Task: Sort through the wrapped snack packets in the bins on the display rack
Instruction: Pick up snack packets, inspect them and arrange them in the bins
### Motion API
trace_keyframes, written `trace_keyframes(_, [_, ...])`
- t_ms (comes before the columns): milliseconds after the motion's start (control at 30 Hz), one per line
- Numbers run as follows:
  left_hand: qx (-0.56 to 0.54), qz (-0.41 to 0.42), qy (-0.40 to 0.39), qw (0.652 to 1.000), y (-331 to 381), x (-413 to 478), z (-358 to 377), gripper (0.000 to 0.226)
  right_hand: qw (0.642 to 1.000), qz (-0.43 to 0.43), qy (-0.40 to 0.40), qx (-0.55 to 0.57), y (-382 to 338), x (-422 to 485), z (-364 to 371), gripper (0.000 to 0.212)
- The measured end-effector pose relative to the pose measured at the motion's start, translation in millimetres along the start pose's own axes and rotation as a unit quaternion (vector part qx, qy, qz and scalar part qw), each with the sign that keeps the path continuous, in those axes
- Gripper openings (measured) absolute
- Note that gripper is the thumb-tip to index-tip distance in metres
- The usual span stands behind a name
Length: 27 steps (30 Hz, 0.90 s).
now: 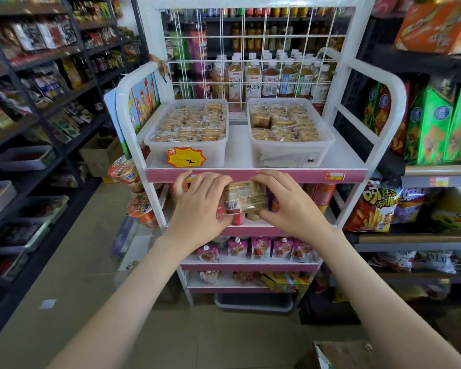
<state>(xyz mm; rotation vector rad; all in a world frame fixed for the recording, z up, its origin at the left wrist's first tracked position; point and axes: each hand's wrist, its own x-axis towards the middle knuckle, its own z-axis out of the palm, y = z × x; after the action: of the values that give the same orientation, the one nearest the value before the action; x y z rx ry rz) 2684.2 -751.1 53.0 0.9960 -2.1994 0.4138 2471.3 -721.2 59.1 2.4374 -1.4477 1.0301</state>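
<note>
A clear-wrapped snack packet (245, 197) with a barcode label is held between both hands in front of the rack's pink shelf edge. My left hand (198, 206) grips its left end and my right hand (290, 202) grips its right end. On the white display rack (256, 158), the top shelf carries two clear plastic bins. The left bin (155, 147) has a yellow price tag and is full of wrapped packets. The right bin (328, 145) also holds several wrapped packets. Both bins sit above and behind my hands.
Drink bottles (269, 75) stand behind a white wire grid at the rack's back. Lower shelves hold pink pouches (260, 247) and small boxes. Dark shelving with snacks runs along the left (37, 102) and right (437, 123). Instant noodle cups (125, 171) hang by the rack's left post.
</note>
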Motion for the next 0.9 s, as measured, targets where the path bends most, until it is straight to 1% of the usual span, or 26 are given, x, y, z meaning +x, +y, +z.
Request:
trace_keyframes(100, [-0.047, 0.003, -0.019, 0.999, -1.3, -1.6, 5.4, 0.066, 1.0, -0.017, -0.016, -0.003, 5.8, -1.5, -7.4, 0.056])
trace_keyframes(200, [-0.031, 0.024, -0.053, 0.998, 5.1, 4.1, 6.0, 0.071, 0.999, -0.012, -0.026, -0.025, 14.7, -3.4, -15.5, 0.056])
trace_keyframes(300, [-0.02, 0.028, -0.033, 0.999, 15.1, 17.7, 6.6, 0.062, 0.999, -0.015, -0.013, -0.048, 24.8, -3.8, -22.3, 0.059])
trace_keyframes(367, [-0.015, 0.01, -0.006, 1.0, 21.7, 29.5, 10.9, 0.057, 0.998, -0.005, 0.018, -0.062, 33.1, -1.7, -26.0, 0.061])
trace_keyframes(433, [-0.026, -0.033, 0.017, 0.999, 26.8, 44.8, 14.7, 0.052, 0.996, 0.019, 0.049, -0.075, 38.5, 1.5, -30.4, 0.061])
trace_keyframes(500, [-0.027, -0.071, 0.021, 0.997, 31.6, 64.8, 16.1, 0.053, 0.995, 0.024, 0.054, -0.08, 38.9, 6.5, -34.3, 0.06])
trace_keyframes(567, [-0.025, -0.089, -0.002, 0.996, 39.0, 89.1, 13.8, 0.06, 0.996, 0.017, 0.028, -0.088, 38.8, 15.5, -37.3, 0.065])
trace_keyframes(600, [-0.026, -0.101, -0.023, 0.994, 43.1, 101.2, 11.0, 0.064, 0.996, 0.018, 0.027, -0.087, 38.9, 21.7, -38.4, 0.065])
trace_keyframes(667, [-0.018, -0.13, -0.073, 0.989, 48.0, 126.5, 7.6, 0.067, 0.994, 0.021, 0.06, -0.086, 45.1, 38.8, -39.9, 0.057])
trace_keyframes(700, [-0.016, -0.137, -0.089, 0.986, 46.7, 137.4, 7.2, 0.066, 0.993, 0.019, 0.075, -0.091, 49.5, 47.8, -39.5, 0.052])
trace_keyframes(733, [-0.029, -0.141, -0.097, 0.985, 43.4, 148.0, 6.7, 0.062, 0.992, 0.014, 0.083, -0.096, 54.8, 57.6, -39.2, 0.049])
trace_keyframes(800, [-0.117, -0.156, -0.118, 0.974, 30.9, 166.9, 3.1, 0.057, 0.993, 0.022, 0.092, -0.075, 66.7, 78.5, -36.9, 0.042])
trace_keyframes(867, [-0.235, -0.169, -0.155, 0.944, 16.0, 181.3, 1.8, 0.066, 0.993, 0.077, 0.086, 0.02, 81.0, 104.3, -36.6, 0.035])
trace_keyframes(900, [-0.266, -0.167, -0.172, 0.934, 6.0, 187.6, 5.0, 0.075, 0.989, 0.108, 0.081, 0.066, 91.7, 118.6, -36.4, 0.034])
